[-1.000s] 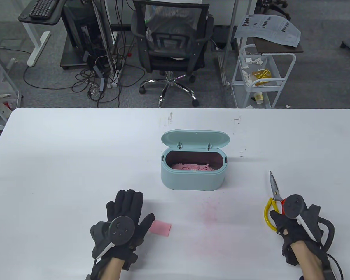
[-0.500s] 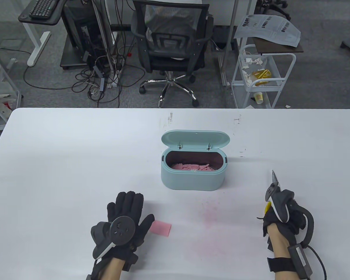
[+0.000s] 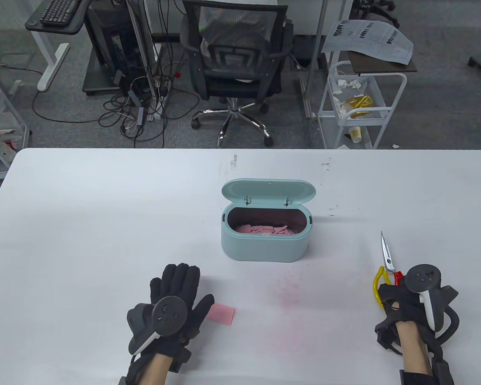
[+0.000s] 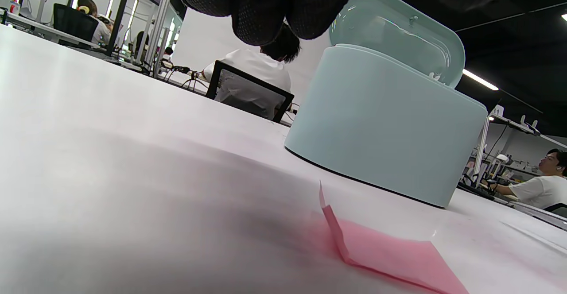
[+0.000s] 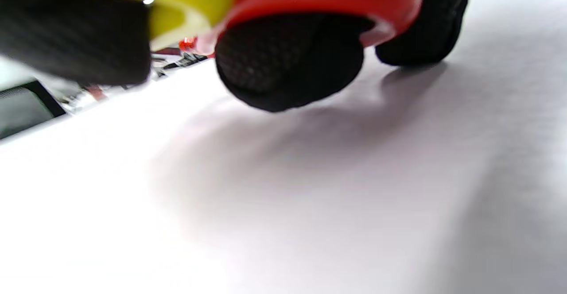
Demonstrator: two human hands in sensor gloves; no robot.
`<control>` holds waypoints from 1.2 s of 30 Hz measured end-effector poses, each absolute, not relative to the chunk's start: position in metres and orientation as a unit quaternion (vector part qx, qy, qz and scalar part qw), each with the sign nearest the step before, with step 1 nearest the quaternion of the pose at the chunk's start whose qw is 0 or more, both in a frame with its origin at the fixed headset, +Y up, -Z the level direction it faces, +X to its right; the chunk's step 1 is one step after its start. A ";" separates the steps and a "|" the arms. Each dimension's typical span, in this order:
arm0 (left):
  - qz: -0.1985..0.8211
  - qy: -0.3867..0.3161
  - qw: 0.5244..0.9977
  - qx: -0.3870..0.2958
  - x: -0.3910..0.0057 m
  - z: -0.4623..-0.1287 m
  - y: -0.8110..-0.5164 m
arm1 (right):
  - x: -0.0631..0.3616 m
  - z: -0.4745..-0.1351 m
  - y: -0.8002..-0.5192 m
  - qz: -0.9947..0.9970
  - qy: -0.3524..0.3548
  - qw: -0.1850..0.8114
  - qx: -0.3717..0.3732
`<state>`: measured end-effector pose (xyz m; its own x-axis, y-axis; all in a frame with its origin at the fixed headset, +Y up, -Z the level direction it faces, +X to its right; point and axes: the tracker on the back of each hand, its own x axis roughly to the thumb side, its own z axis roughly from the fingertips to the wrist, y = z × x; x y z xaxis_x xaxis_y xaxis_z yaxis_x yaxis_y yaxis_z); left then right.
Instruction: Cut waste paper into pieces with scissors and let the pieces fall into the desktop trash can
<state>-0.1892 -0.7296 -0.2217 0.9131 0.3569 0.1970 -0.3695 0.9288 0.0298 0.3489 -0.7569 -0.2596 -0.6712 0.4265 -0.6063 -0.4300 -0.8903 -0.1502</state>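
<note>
Table view: right hand (image 3: 401,309) grips scissors (image 3: 387,260); left hand (image 3: 172,296) lies flat beside pink paper (image 3: 221,313), fingers straight.

Pink paper (image 3: 221,313) lies flat; scissors (image 3: 386,260) closed; trash can (image 3: 265,244) open.

Even, bright overhead light fills the table view, sharp throughout, with soft short shadows under the trash can (image 3: 264,240) and both hands. In the left wrist view ceiling strip lights glare at the right and the near table (image 4: 110,187) blurs. The right wrist view is heavily out of focus, with soft shadows and the table washed out at lower left.
</note>
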 end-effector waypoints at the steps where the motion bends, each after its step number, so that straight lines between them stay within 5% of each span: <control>1: 0.186 -0.094 0.977 0.033 -0.189 -0.222 -0.730 | 0.348 -0.258 -0.757 0.911 -0.004 0.248 -0.328; 8: 0.185 -0.086 0.979 0.027 -0.191 -0.222 -0.731 | 0.311 -0.257 -0.742 0.814 0.005 0.561 -0.153; 13: 0.188 -0.084 0.978 0.021 -0.191 -0.222 -0.731 | 0.264 -0.264 -0.716 0.696 0.052 0.715 0.042; 19: 0.196 -0.081 0.977 0.022 -0.191 -0.222 -0.732 | 0.235 -0.269 -0.702 0.670 -0.005 0.735 0.108; 23: 0.193 -0.069 0.978 0.026 -0.194 -0.221 -0.732 | 0.239 -0.260 -0.719 0.733 -0.120 0.663 0.090; 31: 0.179 -0.018 0.983 0.043 -0.193 -0.221 -0.729 | 0.248 -0.250 -0.717 0.732 -0.125 0.661 0.106; 36: 0.112 -0.012 0.993 -0.035 -0.180 -0.230 -0.742 | 0.238 -0.246 -0.717 0.751 -0.123 0.637 0.122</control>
<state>-0.1799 -0.7419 -0.2300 0.9745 0.2238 0.0161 -0.2222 0.9724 -0.0713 0.2379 -0.7173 -0.2455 -0.1584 0.9272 0.3395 -0.9870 -0.1577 -0.0299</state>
